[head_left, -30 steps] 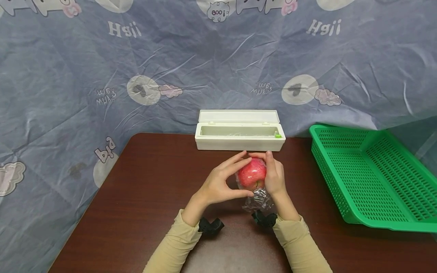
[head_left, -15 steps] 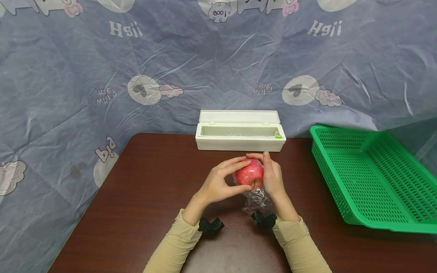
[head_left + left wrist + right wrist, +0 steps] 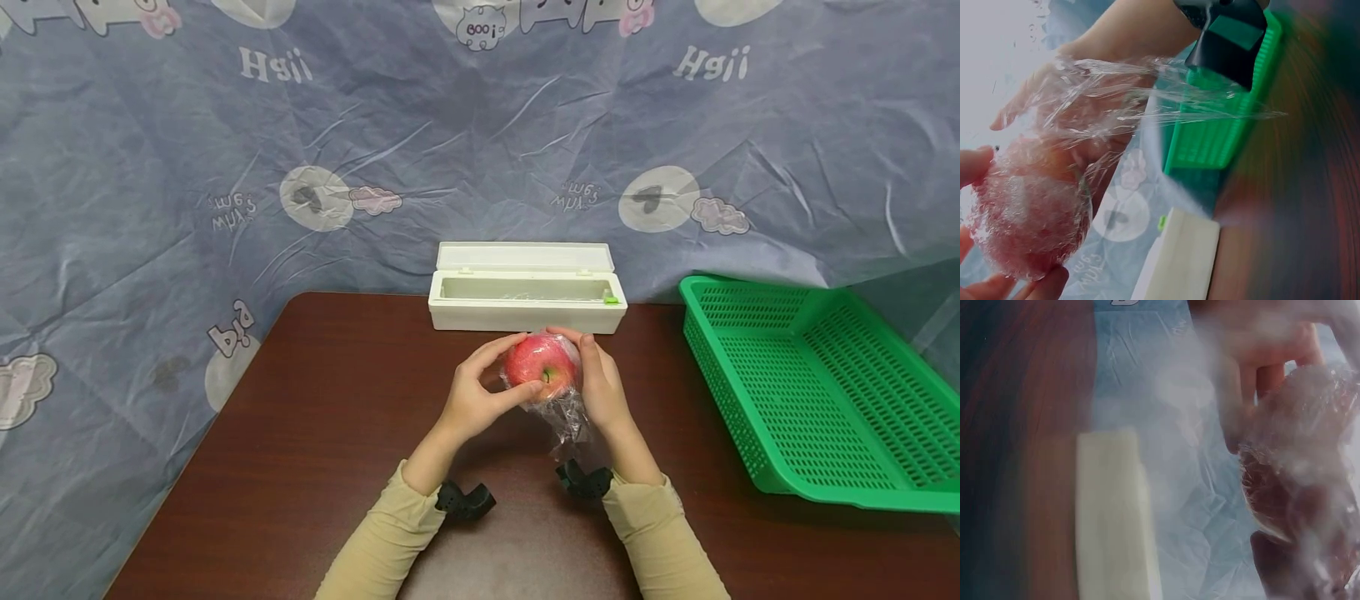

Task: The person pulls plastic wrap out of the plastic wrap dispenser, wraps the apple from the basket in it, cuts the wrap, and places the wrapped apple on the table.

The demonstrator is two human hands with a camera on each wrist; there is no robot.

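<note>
A red apple (image 3: 534,358) covered in clear plastic wrap is held up over the table between both hands. Its stem faces the head camera. My left hand (image 3: 471,396) holds it from the left, thumb near the stem and fingertips at the far side. My right hand (image 3: 604,392) cups the right side, fingers bent behind the fruit. A loose, crinkled tail of plastic wrap (image 3: 567,414) hangs toward the right wrist. In the left wrist view, the wrap (image 3: 1097,103) stretches off the apple (image 3: 1035,215) in thin folds. Hazy film blurs much of the right wrist view.
At the table's back edge stands a white wrap dispenser box (image 3: 525,317) with its lid raised and a small green slider (image 3: 611,300). A green mesh basket (image 3: 731,417) sits on the right. Printed grey-blue cloth (image 3: 450,125) hangs behind the brown table (image 3: 315,442).
The apple has shifted left and slightly away and has turned, bringing its stem into fuller view. The left thumb has moved up with it, and the wrap tail hangs longer below.
</note>
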